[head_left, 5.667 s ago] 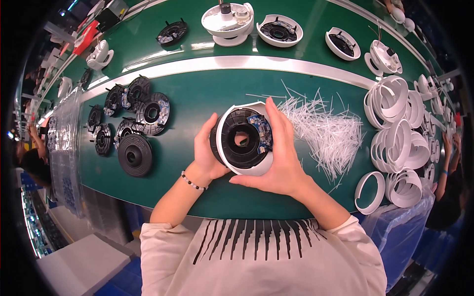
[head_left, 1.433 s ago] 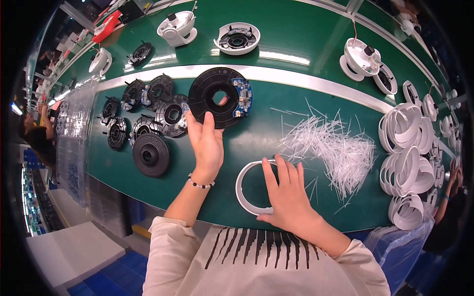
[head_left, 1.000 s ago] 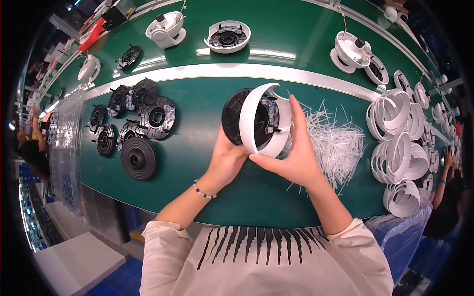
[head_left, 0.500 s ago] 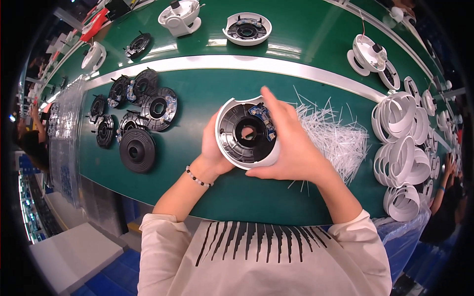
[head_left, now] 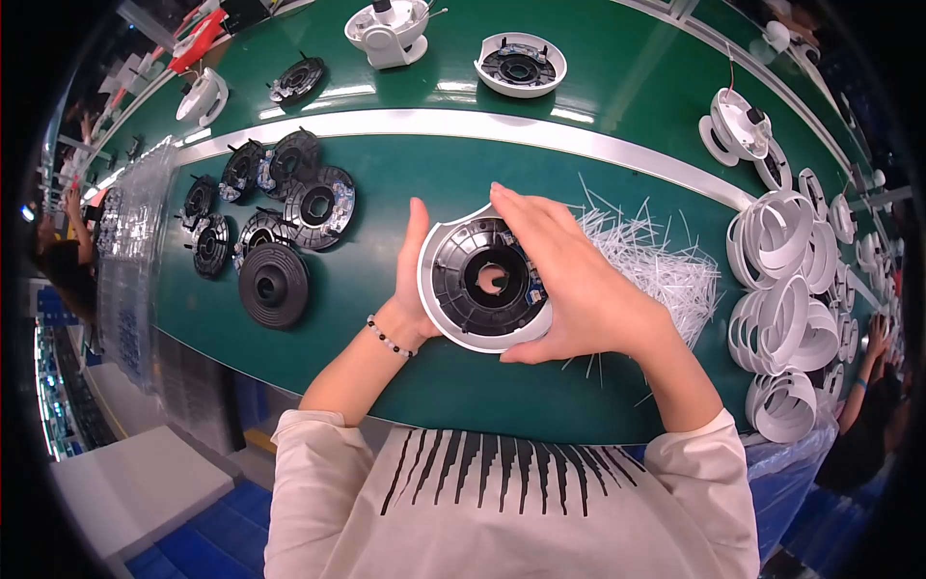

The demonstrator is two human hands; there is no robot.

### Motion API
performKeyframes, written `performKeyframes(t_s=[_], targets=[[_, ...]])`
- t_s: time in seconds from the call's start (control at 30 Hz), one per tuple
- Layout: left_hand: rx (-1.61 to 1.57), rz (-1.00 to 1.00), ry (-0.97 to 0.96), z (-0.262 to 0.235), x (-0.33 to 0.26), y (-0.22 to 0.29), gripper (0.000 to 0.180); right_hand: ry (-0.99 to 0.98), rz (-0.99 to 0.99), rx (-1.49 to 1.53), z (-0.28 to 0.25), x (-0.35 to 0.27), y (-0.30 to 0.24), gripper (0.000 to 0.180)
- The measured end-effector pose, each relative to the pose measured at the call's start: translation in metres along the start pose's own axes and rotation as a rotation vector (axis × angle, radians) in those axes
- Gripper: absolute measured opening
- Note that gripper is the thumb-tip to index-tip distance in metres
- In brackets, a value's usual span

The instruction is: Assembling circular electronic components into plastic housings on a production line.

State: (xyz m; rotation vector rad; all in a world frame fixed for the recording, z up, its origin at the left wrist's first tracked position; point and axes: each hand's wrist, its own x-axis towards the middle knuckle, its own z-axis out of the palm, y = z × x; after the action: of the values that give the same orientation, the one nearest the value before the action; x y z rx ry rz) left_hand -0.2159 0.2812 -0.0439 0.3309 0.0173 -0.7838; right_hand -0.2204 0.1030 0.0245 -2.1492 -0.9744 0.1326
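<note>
Between my two hands is a round white housing (head_left: 432,314), held over the green table, with a black plastic disc (head_left: 463,299) seated inside it. The disc has a round hole in its middle and a blue circuit board (head_left: 536,286) along its right side, partly hidden by fingers. My left hand (head_left: 410,280) cups the housing from the left, its thumb standing up beside the rim. From the right, my right hand (head_left: 584,289) wraps around the housing, fingers over the upper edge and thumb at the lower edge.
Several black discs with circuit boards (head_left: 318,205) lie at left, beside a dark ridged disc (head_left: 273,286). A heap of thin white strips (head_left: 666,275) is right of my hands. White rings (head_left: 772,323) are stacked farther right. Beyond a pale rail, white assemblies (head_left: 521,66) stand on a green surface.
My right hand has shifted over the disc and covers more of the circuit board. My left thumb now shows upright. The parts beyond the rail appear farther right.
</note>
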Motion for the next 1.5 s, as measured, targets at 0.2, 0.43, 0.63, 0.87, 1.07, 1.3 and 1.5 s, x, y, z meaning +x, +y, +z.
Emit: performKeyframes(t_s=[0.2, 0.43, 0.63, 0.87, 1.07, 1.3, 1.5], targets=[[0.179, 0.160, 0.031, -0.009, 0.003, -0.015, 0.064, 0.245, -0.006, 0.008, 0.016, -0.030, 0.016, 0.109], [0.222, 0.016, 0.136, 0.043, 0.058, -0.032, 0.052, 0.584, 0.147, 0.021, 0.010, -0.077, 0.025, 0.108], [0.392, -0.044, 0.131, 0.061, 0.174, -0.027, 0.039, 1.067, 0.330, -0.520, -0.034, -0.161, 0.014, 0.066], [0.289, 0.150, 0.133, 0.011, 0.315, -0.021, 0.024, 1.101, 0.826, -0.968, -0.056, -0.230, 0.021, 0.037], [0.925, 0.334, 0.456, 0.029, 0.327, -0.047, 0.040, 1.003, 0.867, -0.945, -0.058, -0.236, 0.038, 0.011], [1.365, 0.607, 0.040, 0.040, 0.149, 0.041, 0.030, 1.084, 0.828, -0.926, -0.060, -0.231, 0.027, 0.013], [1.725, 0.633, 0.420, 0.037, -0.008, 0.139, 0.025, 1.333, 0.773, -0.850, -0.059, -0.221, -0.030, 0.014]])
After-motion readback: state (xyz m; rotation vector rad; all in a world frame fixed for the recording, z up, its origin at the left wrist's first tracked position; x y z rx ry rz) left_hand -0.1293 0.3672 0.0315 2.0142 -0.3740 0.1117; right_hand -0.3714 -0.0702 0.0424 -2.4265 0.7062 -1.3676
